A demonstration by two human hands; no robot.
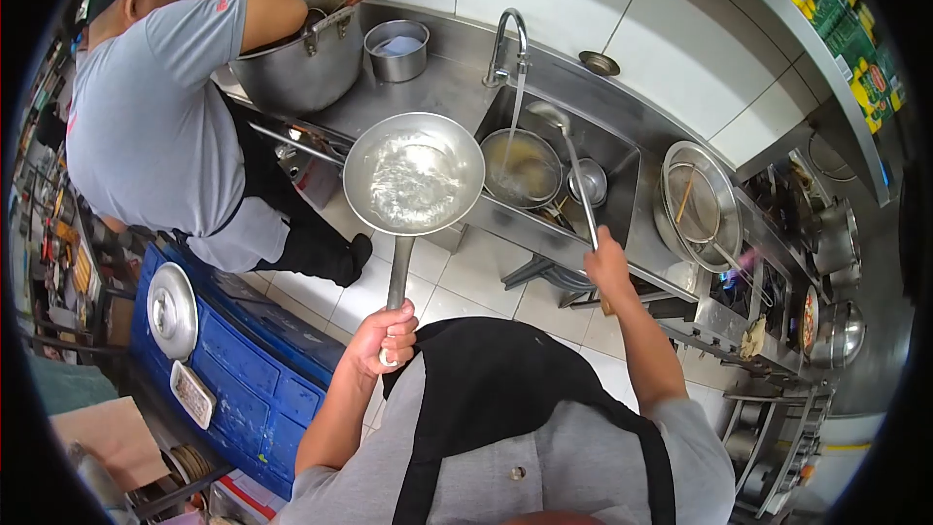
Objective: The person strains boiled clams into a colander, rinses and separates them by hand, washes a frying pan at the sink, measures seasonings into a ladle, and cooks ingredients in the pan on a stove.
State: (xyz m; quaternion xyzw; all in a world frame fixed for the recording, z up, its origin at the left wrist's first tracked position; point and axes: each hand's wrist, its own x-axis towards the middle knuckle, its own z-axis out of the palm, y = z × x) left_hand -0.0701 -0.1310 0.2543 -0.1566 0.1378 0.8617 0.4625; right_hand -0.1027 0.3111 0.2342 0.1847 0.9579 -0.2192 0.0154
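Note:
My left hand (383, 338) is closed round the handle of a metal frying pan (414, 175), held out in front of me with some clear liquid in it. My right hand (608, 267) grips a long-handled ladle (577, 175), its bowl raised over the sink (622, 151). From the tap (513, 34) water runs into a round pan (525, 170) in the sink, which holds cloudy yellowish liquid. Beside that pan sits a small metal bowl (587, 181).
A co-worker (160, 112) at the left reaches into a large pot (311, 58). A small round tin (397, 51) stands on the counter. Right of the sink, a strainer (695, 199) lies in a big metal bowl (671, 224), near a lit stove (739, 287). A blue chest (233, 350) stands lower left.

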